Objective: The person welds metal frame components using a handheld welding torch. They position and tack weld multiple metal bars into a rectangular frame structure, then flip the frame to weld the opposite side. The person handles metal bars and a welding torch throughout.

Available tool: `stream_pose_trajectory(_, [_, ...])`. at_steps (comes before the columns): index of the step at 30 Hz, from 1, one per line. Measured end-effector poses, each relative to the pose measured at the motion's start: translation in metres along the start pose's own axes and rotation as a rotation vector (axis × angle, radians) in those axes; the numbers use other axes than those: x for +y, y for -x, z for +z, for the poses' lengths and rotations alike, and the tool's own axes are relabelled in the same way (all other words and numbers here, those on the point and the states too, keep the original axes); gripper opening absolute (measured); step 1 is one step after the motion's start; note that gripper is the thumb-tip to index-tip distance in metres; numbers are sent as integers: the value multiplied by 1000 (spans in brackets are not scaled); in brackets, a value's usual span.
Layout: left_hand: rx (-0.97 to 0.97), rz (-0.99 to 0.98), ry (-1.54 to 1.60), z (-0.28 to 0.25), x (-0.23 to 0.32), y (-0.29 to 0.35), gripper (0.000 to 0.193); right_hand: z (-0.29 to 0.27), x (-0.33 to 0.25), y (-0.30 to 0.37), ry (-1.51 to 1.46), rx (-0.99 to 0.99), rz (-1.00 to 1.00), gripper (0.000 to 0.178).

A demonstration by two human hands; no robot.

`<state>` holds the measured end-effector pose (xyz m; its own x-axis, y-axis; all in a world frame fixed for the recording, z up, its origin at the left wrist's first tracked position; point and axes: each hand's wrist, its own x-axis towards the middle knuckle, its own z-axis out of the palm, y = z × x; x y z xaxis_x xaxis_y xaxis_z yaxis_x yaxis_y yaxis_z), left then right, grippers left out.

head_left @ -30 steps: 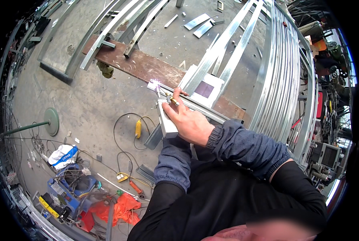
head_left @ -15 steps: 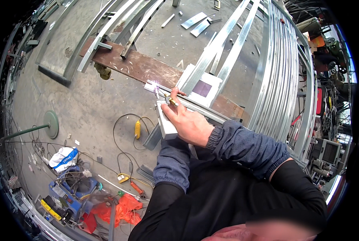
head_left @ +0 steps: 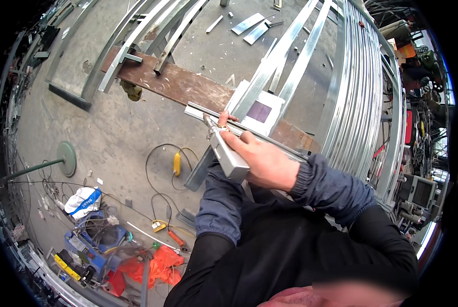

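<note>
Torch (head_left: 230, 159) touches left side of right hand (head_left: 270, 161)

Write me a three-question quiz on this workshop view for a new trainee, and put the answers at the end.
1. True or false: the right hand touches the silvery boxy tool.

2. Pick one: what colour is the crumpled sheet on the floor near the blue machine?
a) white
b) orange-red
c) green

3. Fill in the gap: the round green disc, joined to a pole, is on the ____ side of the picture.

Key: 1. True. 2. b. 3. left.
</note>
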<state>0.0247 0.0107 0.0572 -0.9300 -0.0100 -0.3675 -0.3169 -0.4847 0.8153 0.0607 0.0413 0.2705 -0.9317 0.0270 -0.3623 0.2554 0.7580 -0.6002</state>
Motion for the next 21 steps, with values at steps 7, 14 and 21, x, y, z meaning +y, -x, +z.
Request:
stream_pose_trajectory(7, [-85, -543, 286, -28, -37, -69, 42, -76, 55, -32, -420, -9, 88, 65])
stream_pose_trajectory(14, [-217, -564, 334, -44, -31, -67, 17, -81, 113, -81, -730, -247, 282, 51])
stream_pose_trajectory(21, [-263, -593, 329, -46, -34, -74, 19, -70, 145, -98, -880, -374, 309, 45])
